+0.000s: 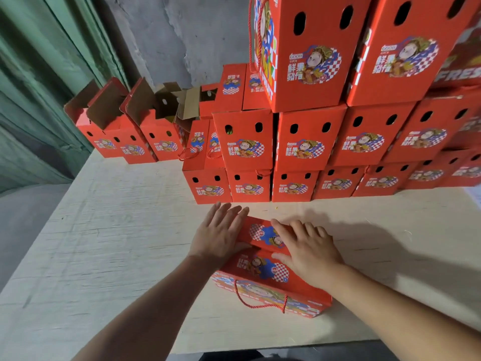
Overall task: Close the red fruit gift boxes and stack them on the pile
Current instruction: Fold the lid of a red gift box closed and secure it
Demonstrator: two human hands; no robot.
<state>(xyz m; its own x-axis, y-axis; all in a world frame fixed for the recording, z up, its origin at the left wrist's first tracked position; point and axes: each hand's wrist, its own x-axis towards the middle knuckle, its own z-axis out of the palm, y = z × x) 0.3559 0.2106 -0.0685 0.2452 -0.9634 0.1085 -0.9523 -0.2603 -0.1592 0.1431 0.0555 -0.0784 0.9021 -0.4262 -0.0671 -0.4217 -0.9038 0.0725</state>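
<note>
We have both palms flat on top of the red gift box point(263, 269) on the worktop point(109, 230), left hand point(221, 235) and right hand point(307, 248) with fingers straight, clamping nothing. The pile point(325, 142) stands straight ahead; the box's long axis runs across us, both hands equally near.

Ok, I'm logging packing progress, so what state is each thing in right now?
Near box: on the table, top flaps folded down, not yet stacked.
Left hand: flat, fingers straight, pressing the far flap.
Right hand: flat, pressing the top.
Rope handle: hanging loose down the front.
Open boxes: far left, flaps up.
Pile: closed boxes, stacked in tiers.
</note>
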